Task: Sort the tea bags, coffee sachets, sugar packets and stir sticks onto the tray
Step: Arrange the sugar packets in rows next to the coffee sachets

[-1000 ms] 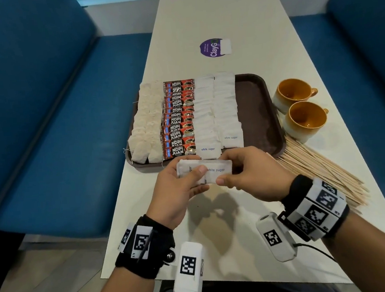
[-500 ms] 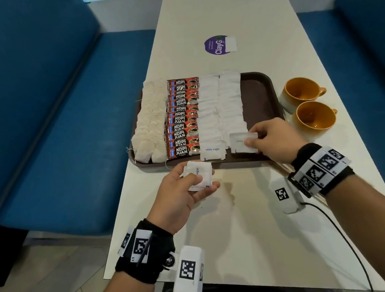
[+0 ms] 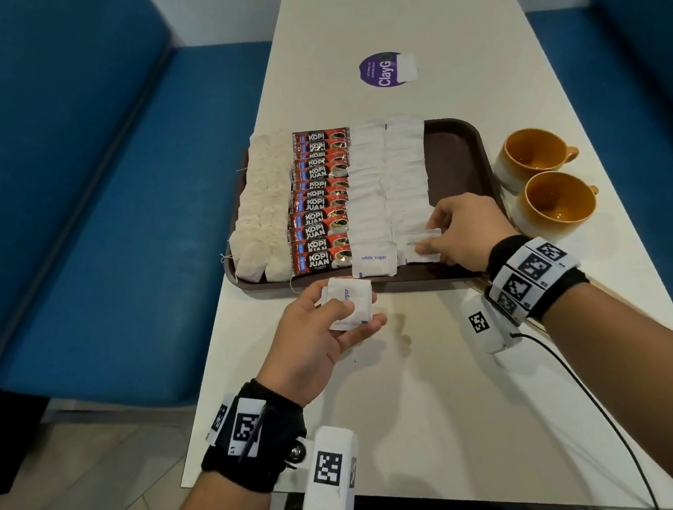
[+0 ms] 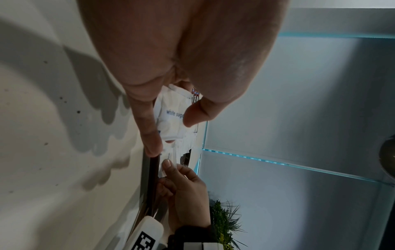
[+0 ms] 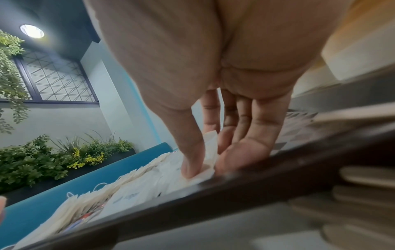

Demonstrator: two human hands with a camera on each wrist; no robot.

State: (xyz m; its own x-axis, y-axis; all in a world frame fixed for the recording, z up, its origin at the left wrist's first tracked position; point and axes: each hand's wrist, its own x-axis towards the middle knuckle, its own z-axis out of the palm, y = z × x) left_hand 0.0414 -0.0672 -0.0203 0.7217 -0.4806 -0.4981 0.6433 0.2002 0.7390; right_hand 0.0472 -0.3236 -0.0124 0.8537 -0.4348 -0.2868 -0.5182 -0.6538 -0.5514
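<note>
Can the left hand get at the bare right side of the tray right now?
Probably not directly: the left hand already holds sugar packets, and the right hand lies across the way to the tray's bare part.

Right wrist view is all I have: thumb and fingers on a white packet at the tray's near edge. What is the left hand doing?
Observer: The left hand holds spare sugar packets, apparently a small stack, above the table just short of the tray.
Operator: Which column is my packet going in?
Observer: The right hand pinches the last packet at the near end of the rightmost sugar column.
Operator: Any room left for the stir sticks?
Observer: Yes, the tray's right strip is bare; tea bags, coffee sachets and two sugar columns fill the rest.
</note>
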